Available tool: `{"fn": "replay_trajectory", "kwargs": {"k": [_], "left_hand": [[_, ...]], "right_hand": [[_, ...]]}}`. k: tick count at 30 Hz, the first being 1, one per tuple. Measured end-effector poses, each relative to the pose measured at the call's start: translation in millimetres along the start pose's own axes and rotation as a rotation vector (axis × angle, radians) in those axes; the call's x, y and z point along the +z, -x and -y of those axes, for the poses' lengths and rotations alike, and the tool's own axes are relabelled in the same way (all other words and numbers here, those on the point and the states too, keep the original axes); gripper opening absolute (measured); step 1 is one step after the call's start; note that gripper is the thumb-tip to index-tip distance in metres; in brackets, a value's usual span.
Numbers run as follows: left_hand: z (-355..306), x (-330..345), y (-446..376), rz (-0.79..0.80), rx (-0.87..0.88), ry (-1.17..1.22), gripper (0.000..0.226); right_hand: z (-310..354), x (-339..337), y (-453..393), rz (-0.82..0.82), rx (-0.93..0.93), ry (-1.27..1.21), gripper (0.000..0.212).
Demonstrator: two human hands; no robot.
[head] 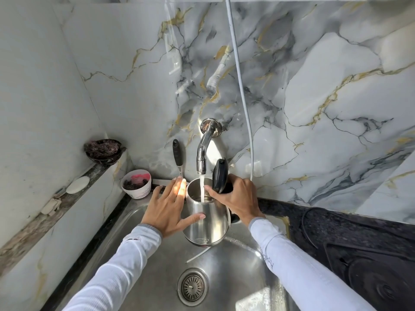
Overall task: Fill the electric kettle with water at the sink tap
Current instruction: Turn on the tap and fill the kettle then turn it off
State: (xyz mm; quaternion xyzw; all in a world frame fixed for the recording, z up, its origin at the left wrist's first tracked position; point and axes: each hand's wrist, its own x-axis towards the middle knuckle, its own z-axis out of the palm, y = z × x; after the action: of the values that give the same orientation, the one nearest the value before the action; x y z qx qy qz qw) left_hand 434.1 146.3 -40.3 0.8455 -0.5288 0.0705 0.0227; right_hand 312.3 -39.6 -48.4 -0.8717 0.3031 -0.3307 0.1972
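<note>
A steel electric kettle (207, 223) hangs over the steel sink (226, 274), its black lid (220, 175) flipped up. Above its mouth is the chrome wall tap (203, 151), and a white stream of water (202, 187) runs from it into the kettle. My right hand (235, 198) grips the kettle's black handle on the right side. My left hand (168, 205) rests flat against the kettle's left side, fingers spread and thumb across the front of the body.
A black-handled utensil (177, 157) leans on the marble wall left of the tap. A white tub (136, 184) stands at the sink's back left corner, a dark bowl (104, 151) and white soap (78, 181) on the left ledge. A grey hose (243, 97) hangs right. Black counter (348, 239) lies right.
</note>
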Motion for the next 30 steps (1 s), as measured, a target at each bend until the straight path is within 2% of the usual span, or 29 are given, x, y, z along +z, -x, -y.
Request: {"fn": "replay_trajectory", "kwargs": {"k": [12, 21, 30], "left_hand": [[-0.3, 3.9, 1.6, 0.016, -0.027, -0.003, 0.111], [2.2, 0.9, 1.4, 0.015, -0.025, -0.002, 0.113], [3.3, 5.0, 0.7, -0.03, -0.004, -0.005, 0.112]], "right_hand": [[-1.4, 2.4, 1.4, -0.022, -0.035, -0.031, 0.062], [0.4, 2.2, 0.0, -0.007, -0.019, -0.032, 0.07], [0.3, 1.8, 0.8, -0.035, -0.032, -0.028, 0.066]]}}
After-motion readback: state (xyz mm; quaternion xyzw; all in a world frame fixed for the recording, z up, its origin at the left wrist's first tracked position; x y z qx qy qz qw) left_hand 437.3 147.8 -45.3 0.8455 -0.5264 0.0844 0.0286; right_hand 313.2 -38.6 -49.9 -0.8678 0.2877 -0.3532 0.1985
